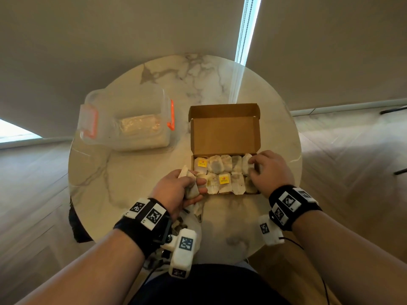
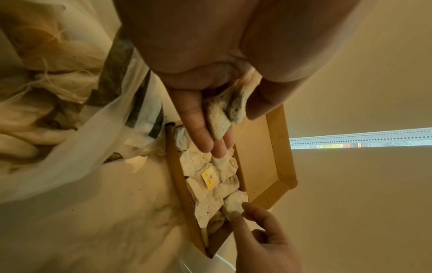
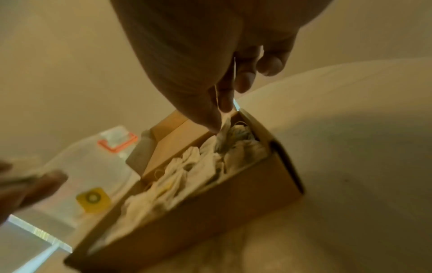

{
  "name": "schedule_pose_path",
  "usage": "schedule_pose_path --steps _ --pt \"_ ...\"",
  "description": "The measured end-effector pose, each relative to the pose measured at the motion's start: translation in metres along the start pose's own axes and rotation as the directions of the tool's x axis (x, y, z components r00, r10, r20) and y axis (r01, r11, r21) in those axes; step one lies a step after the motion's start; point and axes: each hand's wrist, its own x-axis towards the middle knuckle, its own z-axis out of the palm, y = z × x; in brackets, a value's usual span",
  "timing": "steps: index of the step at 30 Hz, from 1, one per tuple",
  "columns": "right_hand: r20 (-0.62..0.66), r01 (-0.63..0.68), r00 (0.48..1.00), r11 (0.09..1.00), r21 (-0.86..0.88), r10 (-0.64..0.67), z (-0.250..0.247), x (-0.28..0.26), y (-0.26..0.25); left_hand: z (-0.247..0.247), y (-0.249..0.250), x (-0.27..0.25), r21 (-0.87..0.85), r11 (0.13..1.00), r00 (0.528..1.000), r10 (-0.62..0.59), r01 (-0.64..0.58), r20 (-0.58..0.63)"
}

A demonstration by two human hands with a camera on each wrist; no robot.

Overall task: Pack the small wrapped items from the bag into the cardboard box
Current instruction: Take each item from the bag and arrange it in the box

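The left hand is nearest the head camera, just outside the left end of the cardboard box, with thumb and fingers curled around a small bunch of tea bags; the left wrist view shows at least 2 of them lying across the fingers. The right hand is at the box's right end, thumb and forefinger pinching the top of 1 tea bag that is standing among the others in the far-right corner.

The box sits open on the round marble counter, lid tipped back. By my reading the packing is well along: 2 rows of about 5 bags each fill the tray, 2 of them showing yellow tags. What is left seems to be the bunch in the left hand, plus more bags still in the translucent plastic bag at the counter's near edge.

How many remain in that bag cannot be counted; it is mostly hidden under the left wrist in the head view and is a blurred heap in the left wrist view. The right wrist view is smeared. A clear lidded container with orange clasps stands left of the box; its contents are unclear.
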Motion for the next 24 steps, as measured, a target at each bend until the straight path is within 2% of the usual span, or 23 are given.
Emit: schedule_pose_path --steps 2,4,9,13,15,17,19,22,24 --pt "0.116 0.099 0.990 0.984 -0.151 -0.082 0.002 -0.002 0.003 0.001 0.000 0.001 -0.007 1.000 1.000 -0.009 0.009 0.000" --pt "0.158 0.158 0.980 0.957 -0.244 -0.121 0.003 -0.001 0.005 0.001 0.000 0.000 -0.021 0.999 0.999 -0.034 0.034 -0.004" --pt "0.046 0.170 0.985 0.951 -0.258 -0.163 0.006 0.001 0.008 0.001 0.001 -0.002 -0.063 0.995 0.997 -0.082 0.082 -0.004" --pt "0.215 0.222 0.965 0.909 -0.352 -0.153 0.004 -0.001 0.003 0.004 0.002 -0.006 -0.044 0.995 0.996 -0.086 0.086 0.016" --pt "0.204 0.209 0.968 0.917 -0.338 -0.146 -0.002 -0.001 -0.001 0.007 0.003 -0.008 -0.018 0.997 0.997 -0.068 0.069 0.040" --pt "0.129 0.197 0.976 0.957 -0.210 -0.173 -0.010 -0.001 -0.011 0.011 0.004 -0.008 0.024 0.999 0.996 -0.048 0.046 0.078" --pt "0.104 0.196 0.974 0.978 0.063 -0.202 -0.019 -0.002 -0.024 0.016 0.005 -0.008 0.082 0.996 0.993 -0.030 0.021 0.115" --pt "0.214 0.163 0.941 0.904 0.395 -0.263 -0.037 -0.002 -0.051 0.025 0.007 -0.010 0.182 0.983 0.986 -0.021 -0.010 0.167" --pt "0.308 0.104 0.902 0.846 0.523 -0.302 -0.046 -0.002 -0.062 0.031 0.007 -0.011 0.242 0.970 0.980 -0.024 -0.025 0.198"
